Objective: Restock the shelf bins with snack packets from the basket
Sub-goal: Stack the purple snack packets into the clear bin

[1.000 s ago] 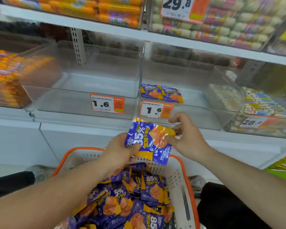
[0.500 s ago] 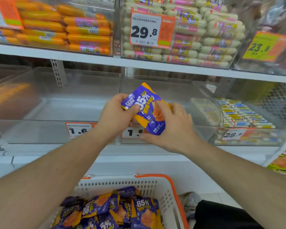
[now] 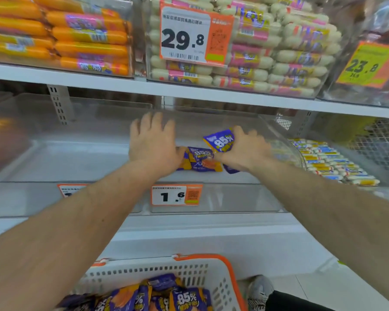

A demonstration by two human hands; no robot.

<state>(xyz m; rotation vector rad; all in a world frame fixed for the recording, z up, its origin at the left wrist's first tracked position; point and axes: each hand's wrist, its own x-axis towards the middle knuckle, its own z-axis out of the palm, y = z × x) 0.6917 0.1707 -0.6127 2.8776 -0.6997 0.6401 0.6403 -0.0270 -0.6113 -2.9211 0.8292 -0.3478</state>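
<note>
Right hand pinches a light, crinkly, slippery packet by its edge over the bin; left hand hovers, fingers straight, grip released.

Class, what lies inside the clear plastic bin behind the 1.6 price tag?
Inside the clear plastic bin: purple snack packets, plus one gripped by the right hand. The open left hand covers whatever lies beneath it.

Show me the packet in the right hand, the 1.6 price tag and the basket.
packet [image 3: 220,141], head view, its purple printed face.
1.6 price tag [image 3: 169,195], head view, its white number panel.
basket [image 3: 234,274], head view, its orange rim.
</note>
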